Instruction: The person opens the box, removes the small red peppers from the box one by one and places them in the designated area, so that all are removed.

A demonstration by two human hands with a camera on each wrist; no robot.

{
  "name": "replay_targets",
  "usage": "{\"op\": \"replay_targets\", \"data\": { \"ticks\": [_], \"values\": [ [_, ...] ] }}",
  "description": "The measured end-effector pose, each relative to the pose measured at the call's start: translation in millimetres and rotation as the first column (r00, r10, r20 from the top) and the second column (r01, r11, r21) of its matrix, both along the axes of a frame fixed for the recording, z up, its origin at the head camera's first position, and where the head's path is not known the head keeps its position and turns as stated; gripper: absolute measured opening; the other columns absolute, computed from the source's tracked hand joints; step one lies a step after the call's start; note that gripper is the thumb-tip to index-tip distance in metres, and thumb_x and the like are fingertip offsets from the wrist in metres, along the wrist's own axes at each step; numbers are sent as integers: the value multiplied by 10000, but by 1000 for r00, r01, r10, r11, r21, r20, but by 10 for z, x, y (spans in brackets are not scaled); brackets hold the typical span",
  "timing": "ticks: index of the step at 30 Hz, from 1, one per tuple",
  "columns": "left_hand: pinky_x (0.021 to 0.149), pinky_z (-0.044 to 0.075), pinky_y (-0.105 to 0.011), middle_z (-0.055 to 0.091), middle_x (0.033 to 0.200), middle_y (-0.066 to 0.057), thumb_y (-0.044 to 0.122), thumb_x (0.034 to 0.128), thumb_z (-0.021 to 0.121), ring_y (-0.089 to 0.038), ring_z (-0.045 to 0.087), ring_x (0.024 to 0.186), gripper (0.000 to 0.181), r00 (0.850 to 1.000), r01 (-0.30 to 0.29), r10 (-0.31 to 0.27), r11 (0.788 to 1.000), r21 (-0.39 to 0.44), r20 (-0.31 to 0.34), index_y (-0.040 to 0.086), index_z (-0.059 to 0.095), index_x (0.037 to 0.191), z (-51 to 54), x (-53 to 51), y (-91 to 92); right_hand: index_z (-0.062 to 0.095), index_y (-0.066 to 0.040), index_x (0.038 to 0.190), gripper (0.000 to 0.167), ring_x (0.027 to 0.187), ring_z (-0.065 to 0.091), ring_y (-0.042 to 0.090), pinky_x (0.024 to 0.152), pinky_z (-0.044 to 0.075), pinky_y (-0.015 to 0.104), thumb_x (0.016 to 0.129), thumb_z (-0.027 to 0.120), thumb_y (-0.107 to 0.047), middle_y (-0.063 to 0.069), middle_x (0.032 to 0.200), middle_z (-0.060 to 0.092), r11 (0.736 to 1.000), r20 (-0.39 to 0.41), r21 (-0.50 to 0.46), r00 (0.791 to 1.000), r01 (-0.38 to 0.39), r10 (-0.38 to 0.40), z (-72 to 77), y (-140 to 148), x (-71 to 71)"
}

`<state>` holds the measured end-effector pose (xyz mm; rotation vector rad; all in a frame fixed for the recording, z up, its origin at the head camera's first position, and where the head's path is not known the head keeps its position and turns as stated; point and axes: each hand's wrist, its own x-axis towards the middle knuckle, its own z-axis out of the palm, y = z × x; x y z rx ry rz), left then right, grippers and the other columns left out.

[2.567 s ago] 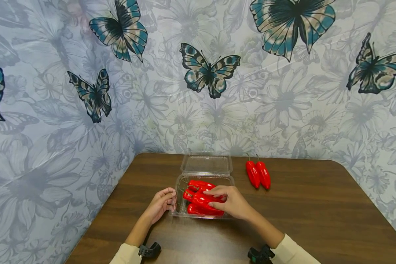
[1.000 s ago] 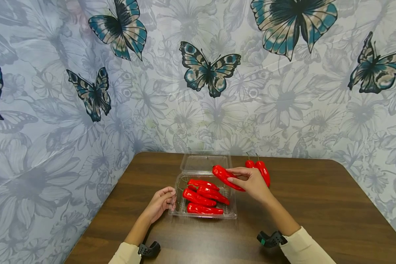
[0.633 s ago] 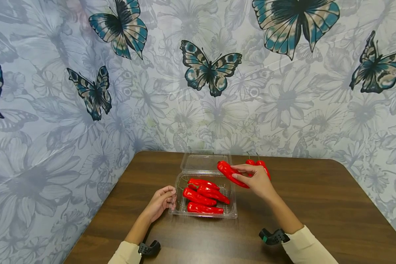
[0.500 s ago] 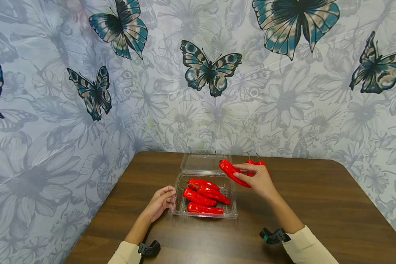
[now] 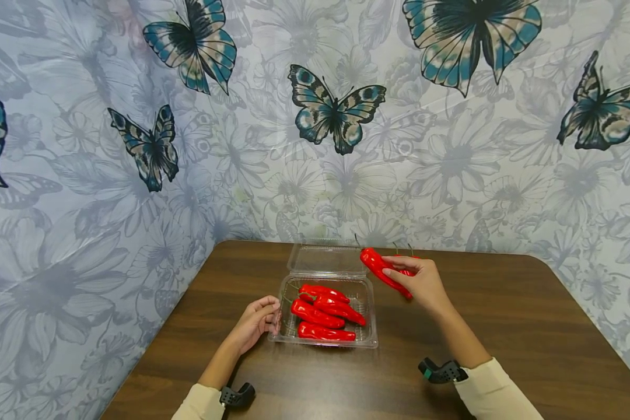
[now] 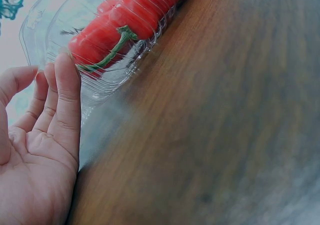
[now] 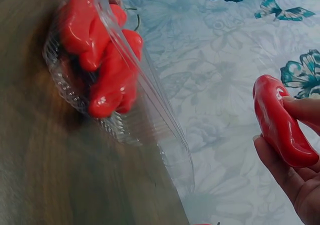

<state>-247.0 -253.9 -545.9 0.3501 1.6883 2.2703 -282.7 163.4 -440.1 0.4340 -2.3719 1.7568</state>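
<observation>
My right hand (image 5: 422, 283) pinches a long red pepper (image 5: 380, 267) between thumb and fingers, raised above the table right of the clear plastic clamshell box (image 5: 370, 338). In the right wrist view the held pepper (image 7: 280, 122) is tilted, with its stem out of sight. Several red peppers (image 5: 322, 312) lie inside the box, whose lid (image 5: 328, 258) stands open at the back. My left hand (image 5: 254, 322) holds the box's left rim; in the left wrist view its fingertips (image 6: 65, 60) are against the ribbed plastic.
Behind my right hand, more red peppers (image 5: 410, 272) are mostly hidden, with their stems showing. Brown wooden table (image 5: 514, 326) surface extends to the right. A butterfly-patterned wall covering (image 5: 241, 175) rises behind the table's far edge.
My right hand has lifted a red pepper out of the box and carried it right and away from me, towards the peppers on the table. The left hand has stayed at the box.
</observation>
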Motion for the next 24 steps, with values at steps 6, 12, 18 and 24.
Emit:
{"op": "replay_targets", "data": {
  "ticks": [6, 12, 18, 24],
  "values": [
    [579, 573, -257, 596, 781, -9, 102, 1069, 481, -142, 648, 638, 90, 1000, -5, 5, 1000, -13, 0, 71, 562, 1046, 3, 4, -1, 766, -130, 1181, 365, 935, 680, 247, 708, 592, 283, 859, 837, -286, 135, 1077, 743, 999, 20, -19, 999, 28, -28, 5, 72, -19],
    [577, 571, -257, 598, 786, -11, 95, 1069, 474, -141, 646, 639, 91, 1000, -7, 7, 1000, -12, -6, 63, 557, 1048, 0, 7, 2, 755, -131, 1208, 392, 941, 690, 209, 741, 591, 263, 866, 828, -309, 142, 1118, 739, 999, 28, -5, 998, 50, -50, 2, 150, -58],
    [578, 573, -258, 598, 788, -9, 88, 1072, 466, -140, 648, 638, 101, 1000, -4, 3, 1000, -12, -9, 67, 561, 1047, 1, 4, -1, 740, -94, 1224, 410, 931, 689, 128, 753, 589, 244, 870, 826, -281, 149, 1169, 725, 997, 30, -44, 998, 60, -59, 2, 227, -84],
    [582, 576, -262, 596, 790, -6, 86, 1070, 470, -139, 647, 638, 99, 1000, -9, 9, 1000, -18, -4, 76, 565, 1046, 3, -3, 4, 721, -47, 1239, 421, 932, 697, 114, 755, 585, 220, 878, 819, -242, 98, 1128, 744, 995, 29, -62, 997, 75, -74, 9, 294, -105]
  ]
}}
